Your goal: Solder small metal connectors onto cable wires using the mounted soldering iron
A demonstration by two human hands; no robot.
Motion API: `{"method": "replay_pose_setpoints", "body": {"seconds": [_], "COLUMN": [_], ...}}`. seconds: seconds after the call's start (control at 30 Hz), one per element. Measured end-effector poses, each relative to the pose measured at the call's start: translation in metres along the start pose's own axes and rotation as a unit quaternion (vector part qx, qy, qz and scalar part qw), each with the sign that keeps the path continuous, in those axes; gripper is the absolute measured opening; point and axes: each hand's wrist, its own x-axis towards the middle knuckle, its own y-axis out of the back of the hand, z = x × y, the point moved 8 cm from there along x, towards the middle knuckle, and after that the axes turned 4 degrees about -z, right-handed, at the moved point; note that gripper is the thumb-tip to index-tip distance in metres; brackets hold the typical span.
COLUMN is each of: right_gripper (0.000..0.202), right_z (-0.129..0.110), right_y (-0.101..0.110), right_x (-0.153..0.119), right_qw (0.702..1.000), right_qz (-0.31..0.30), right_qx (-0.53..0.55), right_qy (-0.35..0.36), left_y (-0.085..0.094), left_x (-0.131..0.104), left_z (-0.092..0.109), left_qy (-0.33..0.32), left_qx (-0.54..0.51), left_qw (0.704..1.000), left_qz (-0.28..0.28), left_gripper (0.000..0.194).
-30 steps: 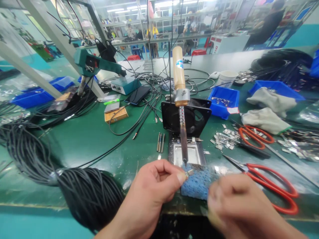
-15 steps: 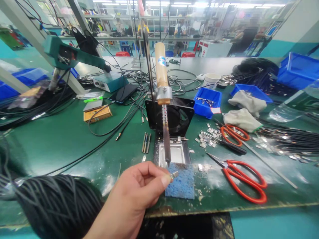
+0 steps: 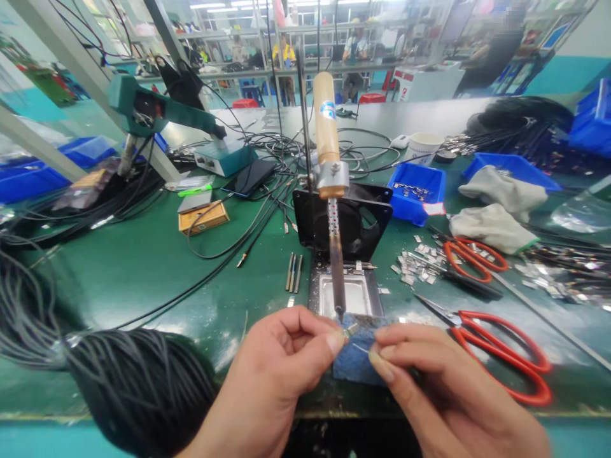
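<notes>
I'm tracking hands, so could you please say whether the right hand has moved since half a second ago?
Yes, into view: absent then, the right hand now overlaps the right side of the blue sponge.

your head camera looks forward and down, from close on your side of the soldering iron (image 3: 328,143).

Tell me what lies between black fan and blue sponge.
In the head view: a silver tray and, by the black fan, small metal bits; the soldering iron's shaft hangs over the tray.
</notes>
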Motion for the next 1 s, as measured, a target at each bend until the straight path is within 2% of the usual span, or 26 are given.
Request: {"method": "replay_pose_setpoints", "body": {"seconds": [0.1, 0.47, 0.77, 1.0], "right_gripper": [0.015, 0.015, 0.014, 0.013], "right_z": [0.005, 0.007, 0.005, 0.006], "right_y": [-0.004, -0.012, -0.012, -0.014], "right_x": [0.002, 0.001, 0.001, 0.002], "right_qw": [1.0, 1.0, 0.999, 0.999], "right_qz": [0.009, -0.017, 0.03, 0.014], "right_qx": [0.004, 0.001, 0.024, 0.012], "right_qy": [-0.007, -0.008, -0.026, -0.026], "left_y": [-0.001, -0.002, -0.002, -0.002], "left_x": [0.0, -0.001, 0.001, 0.001], "left_z": [0.001, 0.001, 0.005, 0.006], "left_qy": [-0.003, -0.007, -0.021, -0.031], "left_qx": [-0.013, -0.033, -0.031, -0.023], "left_qw": [1.0, 0.999, 0.999, 0.999], "left_qz": [0.001, -0.001, 0.002, 0.001], "left_gripper": [0.021, 0.02, 0.02, 0.019]}}
